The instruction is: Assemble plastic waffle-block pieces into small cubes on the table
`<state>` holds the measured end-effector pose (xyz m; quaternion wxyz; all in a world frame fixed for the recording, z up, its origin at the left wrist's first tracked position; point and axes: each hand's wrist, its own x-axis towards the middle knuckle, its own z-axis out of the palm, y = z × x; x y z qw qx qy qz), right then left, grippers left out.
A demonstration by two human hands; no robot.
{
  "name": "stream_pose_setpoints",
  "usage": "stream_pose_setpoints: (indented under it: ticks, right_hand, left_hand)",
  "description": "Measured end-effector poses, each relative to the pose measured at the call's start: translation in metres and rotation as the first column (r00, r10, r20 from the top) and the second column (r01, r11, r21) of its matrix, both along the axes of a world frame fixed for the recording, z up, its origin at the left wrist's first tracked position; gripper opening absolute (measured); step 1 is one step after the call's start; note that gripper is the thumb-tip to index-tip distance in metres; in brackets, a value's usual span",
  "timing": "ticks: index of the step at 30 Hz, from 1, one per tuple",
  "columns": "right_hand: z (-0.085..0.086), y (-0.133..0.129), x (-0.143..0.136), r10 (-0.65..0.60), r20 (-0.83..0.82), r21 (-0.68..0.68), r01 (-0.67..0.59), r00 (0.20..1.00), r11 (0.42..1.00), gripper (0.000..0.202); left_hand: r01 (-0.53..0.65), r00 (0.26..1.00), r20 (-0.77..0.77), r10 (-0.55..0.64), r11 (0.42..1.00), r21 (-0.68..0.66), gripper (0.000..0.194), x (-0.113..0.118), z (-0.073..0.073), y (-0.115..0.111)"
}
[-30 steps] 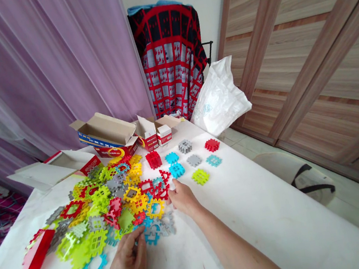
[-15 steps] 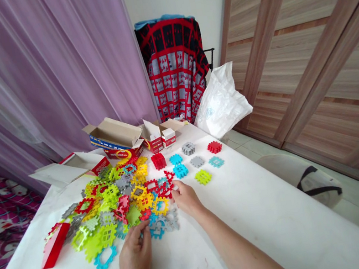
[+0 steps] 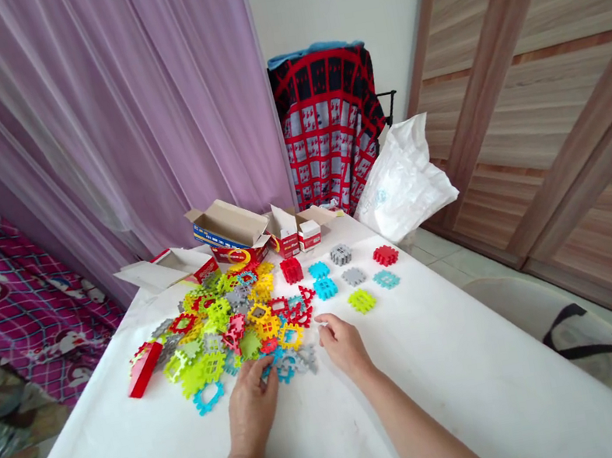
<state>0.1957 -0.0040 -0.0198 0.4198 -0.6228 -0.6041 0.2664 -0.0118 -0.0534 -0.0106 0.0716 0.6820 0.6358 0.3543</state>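
Note:
My left hand (image 3: 252, 400) reaches over the near edge of a heap of toothed plastic building pieces (image 3: 217, 365). Its fingers are bent, with thumb and index close together beside blue pieces (image 3: 285, 371); whatever lies between them is hidden. Just right of the heap, my right hand (image 3: 345, 344) hovers with loosely curled fingers. A small gap shows between its thumb and index, and I see nothing held there. Red triangular pieces (image 3: 302, 315) and grey pieces (image 3: 307, 360) lie closest to it. Beyond are sorted stacks: red (image 3: 291, 269), blue (image 3: 325, 287), grey (image 3: 340, 254) and lime green (image 3: 362, 300).
Opened cardboard boxes (image 3: 231, 226) line the back of the white-covered table (image 3: 341, 428). A red box lid or tray (image 3: 145, 369) leans at the heap's left. Past the far right edge stands a white plastic bag (image 3: 404, 180). A wooden wardrobe (image 3: 544, 100) is on the right.
The camera view has turned left, so everything sits further right. My right hand has drawn slightly away from the red pieces; my left hand stays at the heap's near edge.

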Motion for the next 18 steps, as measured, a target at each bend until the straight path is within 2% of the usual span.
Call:
stream_pose_setpoints:
  ticks: [5,11,15,18]
  right_hand:
    - [0.001,-0.007,0.002,0.057,0.038,0.032,-0.058,0.998,0.998,0.033]
    - [0.008,-0.017,-0.005,0.154,0.169,0.078,-0.169,0.974,0.983,0.024]
    - [0.016,-0.028,-0.012,0.219,0.338,0.194,-0.296,0.915,0.935,0.032]
    - [0.020,-0.032,-0.017,0.259,0.439,0.217,-0.381,0.861,0.899,0.031]
  left_hand:
    - [0.015,1.000,0.016,-0.015,1.000,-0.004,0.027,0.000,-0.002,-0.007]
    - [-0.007,0.999,0.037,0.007,1.000,-0.022,0.029,-0.003,-0.002,-0.009]
    - [0.011,0.998,0.054,-0.008,0.998,-0.057,0.027,-0.007,0.002,-0.005]
    - [0.035,0.997,0.069,-0.029,0.996,-0.082,0.023,-0.008,0.008,-0.002]
